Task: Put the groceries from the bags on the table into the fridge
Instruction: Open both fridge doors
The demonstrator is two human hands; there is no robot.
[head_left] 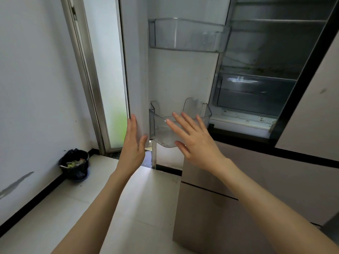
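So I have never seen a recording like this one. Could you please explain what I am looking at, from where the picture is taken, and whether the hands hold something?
There is no machine here. A person wears one camera on the head, looking forward and down, so you see their own two bare arms. The fridge door stands open. The left hand rests flat against the door's edge, fingers straight. The right hand is spread open in front of the lower door bin, a clear plastic tray; neither hand holds anything. A second clear bin sits higher on the door. No groceries show on the fridge shelves. A black waste bin stands on the floor by the wall.
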